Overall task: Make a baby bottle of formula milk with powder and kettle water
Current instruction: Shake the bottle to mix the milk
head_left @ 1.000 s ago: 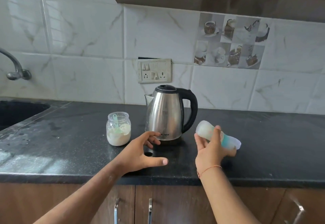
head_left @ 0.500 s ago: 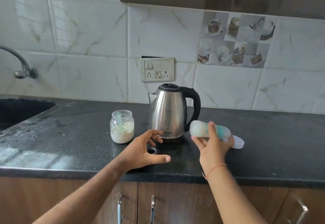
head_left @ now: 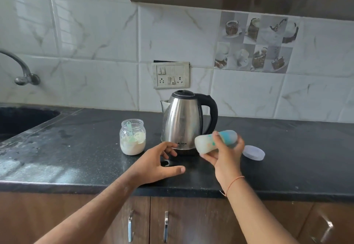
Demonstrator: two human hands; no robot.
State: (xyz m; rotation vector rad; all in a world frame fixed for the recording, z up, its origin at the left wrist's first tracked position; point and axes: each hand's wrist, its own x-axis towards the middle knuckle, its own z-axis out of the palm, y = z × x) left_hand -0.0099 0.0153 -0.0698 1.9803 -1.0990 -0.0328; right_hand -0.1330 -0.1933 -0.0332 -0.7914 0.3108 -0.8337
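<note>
Right hand (head_left: 227, 156) grips baby bottle (head_left: 214, 141) sideways; left hand (head_left: 156, 164) loose, empty, near kettle (head_left: 184, 126). Upright the bottle, uncap before scooping powder jar (head_left: 132, 137)

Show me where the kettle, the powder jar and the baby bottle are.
kettle (head_left: 182, 121): head view, on its steel body.
powder jar (head_left: 132, 144): head view, on its glass wall.
baby bottle (head_left: 206, 143): head view, on its pale body.

1. The kettle (head_left: 182, 123) is being shown in brushed silver, with black lid and handle;
2. the baby bottle (head_left: 214, 141) is being seen as frosted white with teal markings;
3. the jar (head_left: 132, 137) is being shown clear, with off-white powder (head_left: 132, 147) and a mint-green scoop (head_left: 129, 129);
4. the countertop (head_left: 76, 148) is being rendered in speckled black; the wall tiles (head_left: 95, 33) in grey-veined white marble.
</note>
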